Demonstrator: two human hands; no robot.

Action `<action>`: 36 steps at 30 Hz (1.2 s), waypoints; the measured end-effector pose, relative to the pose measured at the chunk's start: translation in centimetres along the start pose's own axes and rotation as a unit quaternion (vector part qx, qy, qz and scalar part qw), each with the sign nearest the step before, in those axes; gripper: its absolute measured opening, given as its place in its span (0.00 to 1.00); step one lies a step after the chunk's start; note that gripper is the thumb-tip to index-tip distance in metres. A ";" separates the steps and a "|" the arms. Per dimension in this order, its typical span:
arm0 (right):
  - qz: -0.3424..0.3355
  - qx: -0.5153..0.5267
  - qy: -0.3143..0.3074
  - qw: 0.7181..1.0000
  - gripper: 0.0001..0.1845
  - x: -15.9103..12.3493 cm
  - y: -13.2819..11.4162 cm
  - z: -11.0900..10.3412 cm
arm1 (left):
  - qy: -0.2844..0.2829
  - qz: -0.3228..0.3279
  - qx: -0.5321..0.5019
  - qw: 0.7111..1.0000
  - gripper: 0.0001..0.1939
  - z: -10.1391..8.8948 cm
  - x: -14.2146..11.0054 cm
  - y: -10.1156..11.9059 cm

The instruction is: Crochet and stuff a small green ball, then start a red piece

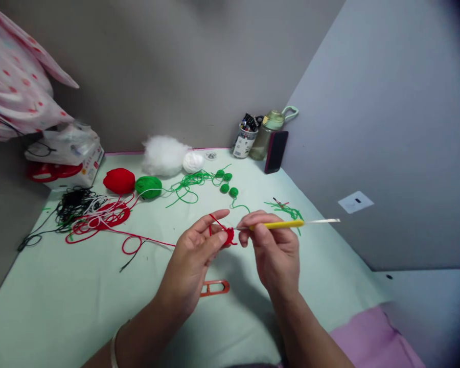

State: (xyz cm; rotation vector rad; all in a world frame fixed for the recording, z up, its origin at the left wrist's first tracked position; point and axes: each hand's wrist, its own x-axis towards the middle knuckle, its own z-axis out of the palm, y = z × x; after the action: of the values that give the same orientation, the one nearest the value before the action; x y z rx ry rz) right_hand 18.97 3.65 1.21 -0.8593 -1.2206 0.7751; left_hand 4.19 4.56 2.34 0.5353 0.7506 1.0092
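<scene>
Pinched between the thumb and fingers of my left hand point(195, 250) is a small red crochet piece point(229, 236). Red yarn loops over the raised index finger and trails left across the table. My right hand point(274, 250) grips a yellow-handled crochet hook point(278, 225) like a pen. Its thin metal tip points left and meets the top edge of the red piece; whether it passes through a stitch is too small to tell. Below my hands lies an orange tool with an oblong opening point(216, 288), partly hidden behind my left wrist.
A red yarn ball point(119, 181), green yarn ball point(148, 187), white stuffing point(165, 155) and white ball point(193, 162) line the back. Tangled black yarn point(76, 204) lies left. Several small green pieces point(225, 188) lie mid-table. A pen holder point(245, 141), bottle point(261, 140) and phone point(276, 152) stand behind.
</scene>
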 end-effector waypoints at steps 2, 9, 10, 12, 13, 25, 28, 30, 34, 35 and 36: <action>-0.025 -0.044 -0.016 0.999 0.07 -0.1 0.0 0.2 | -0.008 0.015 0.023 1.000 0.17 0.1 -0.1 -0.3; -0.175 -0.256 -0.060 0.949 0.20 -1.5 0.3 0.2 | 0.014 0.020 0.005 1.000 0.21 -0.2 0.2 -0.8; -0.193 -0.285 -0.067 0.936 0.21 -1.6 0.4 0.1 | 0.008 0.000 -0.012 1.000 0.20 -0.2 0.3 -0.7; -0.179 -0.276 -0.057 0.942 0.20 -1.4 0.4 -0.1 | -0.005 -0.036 -0.049 0.998 0.19 -0.2 0.4 -0.4; -0.149 -0.238 -0.038 0.959 0.17 -1.2 0.3 -0.2 | -0.008 -0.046 -0.063 0.997 0.18 -0.3 0.5 -0.2; 0.050 0.030 -0.019 0.998 0.08 -0.4 0.5 -0.2 | -0.002 0.040 0.044 0.998 0.13 -0.3 0.1 -0.3; 0.053 0.040 -0.018 0.998 0.08 -0.6 0.6 -0.2 | 0.009 0.044 0.060 0.997 0.16 -0.4 0.2 -0.5; 0.050 0.042 -0.018 0.998 0.08 -0.5 0.5 0.0 | 0.018 0.044 0.061 0.997 0.17 -0.4 0.3 -0.6; 0.009 -0.013 -0.034 0.999 0.10 -0.5 0.3 0.2 | 0.006 0.046 0.034 0.998 0.19 -0.3 0.2 -0.7; -0.023 -0.063 -0.040 0.997 0.11 -0.7 0.3 0.3 | 0.004 0.045 0.025 0.999 0.20 -0.2 0.2 -0.7; -0.071 -0.129 -0.046 0.988 0.12 -0.9 0.3 0.3 | 0.004 0.038 0.015 0.999 0.22 -0.1 0.1 -0.8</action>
State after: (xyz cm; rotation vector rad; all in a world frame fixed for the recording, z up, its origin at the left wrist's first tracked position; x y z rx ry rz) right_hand 18.55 3.01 0.58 -0.9428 -1.4686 0.5539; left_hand 4.56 4.34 1.66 0.5897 0.7590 1.0730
